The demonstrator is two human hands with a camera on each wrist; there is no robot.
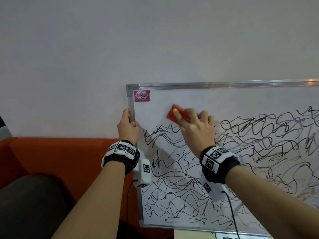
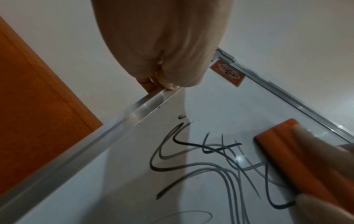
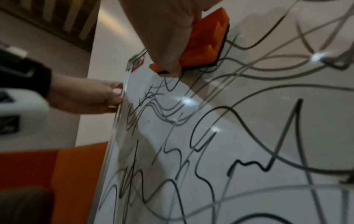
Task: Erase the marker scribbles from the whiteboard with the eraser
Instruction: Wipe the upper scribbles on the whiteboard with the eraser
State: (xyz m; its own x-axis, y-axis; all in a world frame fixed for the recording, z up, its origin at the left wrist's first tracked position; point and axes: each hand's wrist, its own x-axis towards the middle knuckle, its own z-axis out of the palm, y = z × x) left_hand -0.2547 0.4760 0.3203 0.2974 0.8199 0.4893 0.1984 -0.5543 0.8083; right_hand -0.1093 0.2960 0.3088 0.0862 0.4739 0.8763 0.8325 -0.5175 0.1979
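Note:
A whiteboard [image 1: 224, 97] in a silver frame leans against the wall, its lower part covered in black marker scribbles [image 1: 224, 161]. The strip along its top is wiped clean. My right hand [image 1: 195, 125] grips an orange-red eraser [image 1: 172, 113] flat against the board near the top left, just above the scribbles. The eraser [image 3: 206, 42] has a dark felt underside. My left hand [image 1: 127, 125] grips the board's left frame edge [image 2: 134, 109], thumb on the front. The eraser [image 2: 298, 163] also shows in the left wrist view, beside scribbles [image 2: 201, 159].
A red label [image 1: 141, 96] sits in the board's top left corner. An orange sofa [image 1: 51, 157] with a dark cushion [image 1: 31, 204] stands to the left, below the grey wall [image 1: 120, 40]. Cables hang from both wrist cameras.

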